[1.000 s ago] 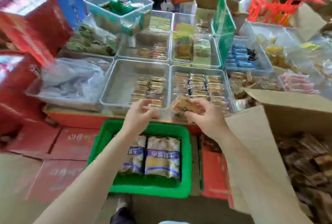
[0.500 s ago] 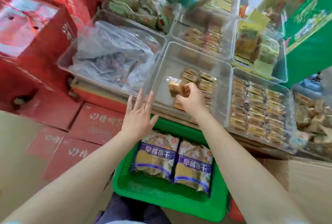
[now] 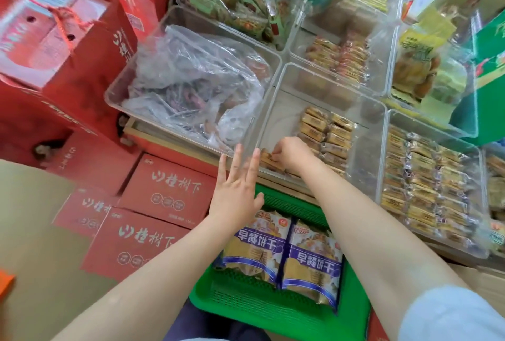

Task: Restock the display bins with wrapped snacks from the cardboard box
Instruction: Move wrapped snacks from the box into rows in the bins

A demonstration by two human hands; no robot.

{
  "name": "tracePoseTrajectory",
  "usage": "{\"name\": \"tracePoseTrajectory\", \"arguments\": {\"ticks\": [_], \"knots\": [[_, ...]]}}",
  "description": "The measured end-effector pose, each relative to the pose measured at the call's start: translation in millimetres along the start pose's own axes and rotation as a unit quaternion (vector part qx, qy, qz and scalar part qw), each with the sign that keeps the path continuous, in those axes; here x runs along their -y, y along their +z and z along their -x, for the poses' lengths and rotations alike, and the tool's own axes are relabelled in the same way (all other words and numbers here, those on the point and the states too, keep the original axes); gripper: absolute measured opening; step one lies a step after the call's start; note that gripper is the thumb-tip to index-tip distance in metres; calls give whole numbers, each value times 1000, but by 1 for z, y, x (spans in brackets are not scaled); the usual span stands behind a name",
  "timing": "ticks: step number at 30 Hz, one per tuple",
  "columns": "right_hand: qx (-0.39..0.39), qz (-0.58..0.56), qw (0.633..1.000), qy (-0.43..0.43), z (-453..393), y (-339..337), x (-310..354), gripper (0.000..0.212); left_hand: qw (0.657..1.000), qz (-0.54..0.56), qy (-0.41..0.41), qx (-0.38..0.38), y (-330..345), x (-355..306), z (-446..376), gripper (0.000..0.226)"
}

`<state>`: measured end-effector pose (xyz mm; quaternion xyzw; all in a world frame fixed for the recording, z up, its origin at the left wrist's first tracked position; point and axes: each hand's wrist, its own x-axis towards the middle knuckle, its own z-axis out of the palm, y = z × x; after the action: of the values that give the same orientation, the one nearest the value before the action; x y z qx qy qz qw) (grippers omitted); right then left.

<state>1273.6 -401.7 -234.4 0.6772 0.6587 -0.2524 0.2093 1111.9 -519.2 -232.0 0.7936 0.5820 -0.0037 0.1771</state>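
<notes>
The right hand is inside a clear, rigid plastic bin, fingers curled and pinching a small tan wrapped snack at the bin's near left corner; just beyond and to the right of that hand lie two short rows of the same flat, rectangular, crinkly-wrapped snacks, packed edge to edge; the rest of the bin floor shows bare, smooth plastic. The left hand hovers just left of the right, fingers straight and spread, holding nothing, fingertips close to the bin's near wall; whether they touch it cannot be told. Beyond the left hand sits another clear bin holding a crumpled, glossy transparent plastic bag. Right of the right forearm, a third bin is filled with tight rows of similar wrapped bars. Below both wrists is a green perforated plastic basket carrying two shiny pillow-shaped biscuit packs with purple bands. Left of the left arm lie flat red cartons with pale lettering.
</notes>
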Motion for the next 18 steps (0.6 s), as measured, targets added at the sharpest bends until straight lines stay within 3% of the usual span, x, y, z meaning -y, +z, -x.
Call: {"name": "tracePoseTrajectory", "arguments": {"ticks": [5, 9, 13, 18], "knots": [[-73, -27, 997, 18, 13, 4, 0, 26, 1000, -4, -2, 13, -7, -1, 2, 101], [-194, -228, 954, 6, 72, -2, -17, 26, 1000, 6, 0, 12, -41, -14, 7, 80], [-230, -343, 911, 13, 178, 5, -67, 22, 980, 110, 116, -120, -77, -77, 12, 40], [-322, -403, 848, 117, 298, 25, -172, 20, 958, 152, 238, -50, -88, -209, 20, 34]]}}
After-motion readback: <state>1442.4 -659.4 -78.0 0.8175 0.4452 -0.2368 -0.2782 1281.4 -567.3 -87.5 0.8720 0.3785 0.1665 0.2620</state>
